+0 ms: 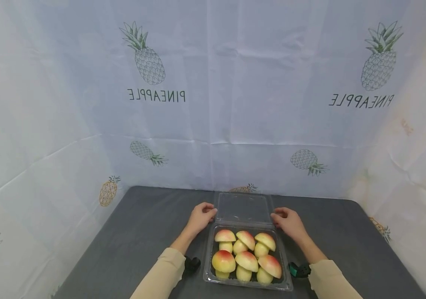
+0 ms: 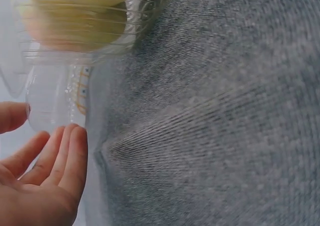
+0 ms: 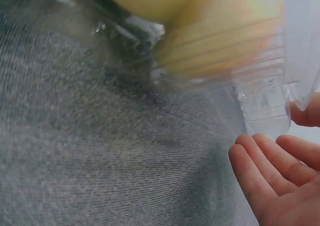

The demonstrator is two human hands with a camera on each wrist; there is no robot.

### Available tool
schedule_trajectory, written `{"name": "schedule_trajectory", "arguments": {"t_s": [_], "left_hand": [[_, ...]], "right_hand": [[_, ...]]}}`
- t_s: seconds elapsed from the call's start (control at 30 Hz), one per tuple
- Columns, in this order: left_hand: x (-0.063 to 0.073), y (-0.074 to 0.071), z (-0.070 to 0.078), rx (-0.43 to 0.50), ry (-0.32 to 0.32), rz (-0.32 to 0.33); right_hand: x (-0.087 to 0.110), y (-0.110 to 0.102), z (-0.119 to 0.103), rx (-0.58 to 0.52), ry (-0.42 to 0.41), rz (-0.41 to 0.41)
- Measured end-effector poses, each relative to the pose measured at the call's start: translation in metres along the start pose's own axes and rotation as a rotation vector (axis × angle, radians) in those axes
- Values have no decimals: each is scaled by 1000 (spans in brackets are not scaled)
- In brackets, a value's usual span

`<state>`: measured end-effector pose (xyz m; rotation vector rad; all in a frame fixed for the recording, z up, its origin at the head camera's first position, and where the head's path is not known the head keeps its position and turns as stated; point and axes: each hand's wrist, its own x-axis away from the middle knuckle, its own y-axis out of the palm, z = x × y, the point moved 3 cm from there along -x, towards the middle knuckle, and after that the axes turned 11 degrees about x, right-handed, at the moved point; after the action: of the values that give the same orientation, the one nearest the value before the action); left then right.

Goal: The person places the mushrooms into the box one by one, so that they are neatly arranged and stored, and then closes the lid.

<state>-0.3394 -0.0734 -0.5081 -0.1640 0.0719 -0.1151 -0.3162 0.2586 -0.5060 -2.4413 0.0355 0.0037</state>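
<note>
A clear plastic clamshell box [image 1: 209, 270] sits on the dark table with its see-through lid [image 1: 243, 207] swung back at the far side. Several mushroom-shaped pieces with red-and-yellow caps [image 1: 224, 261] stand in rows inside. My left hand [image 1: 200, 218] is at the lid's left edge, its thumb tip right at the plastic and its other fingers [image 2: 74, 156] loosely extended beneath. At the opposite edge, my right hand [image 1: 288, 221] mirrors it, with thumb [image 3: 306, 112] at the lid and relaxed, nearly straight fingers below. The left wrist view crops most of the box.
A dark grey cloth covers the table [image 1: 130, 249]. White curtains with pineapple prints [image 1: 228, 112] rise behind it and along both sides. The lid's far edge lies close to the back curtain.
</note>
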Motion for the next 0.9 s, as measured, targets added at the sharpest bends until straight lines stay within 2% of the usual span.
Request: {"name": "schedule_trajectory", "arguments": {"t_s": [0.27, 0.53, 0.63, 0.8, 0.9], "left_hand": [[0, -1, 10, 39, 28, 12], [-3, -1, 24, 124, 53, 33], [-1, -1, 30, 124, 44, 31], [0, -3, 40, 85, 36, 30], [-2, -5, 46, 71, 39, 40]], "right_hand": [[3, -8, -7, -104, -15, 6], [6, -21, -18, -132, -26, 11], [9, -25, -23, -116, -32, -5], [13, -32, -35, -14, -57, -53], [13, -36, -43, 9, -77, -64]]}}
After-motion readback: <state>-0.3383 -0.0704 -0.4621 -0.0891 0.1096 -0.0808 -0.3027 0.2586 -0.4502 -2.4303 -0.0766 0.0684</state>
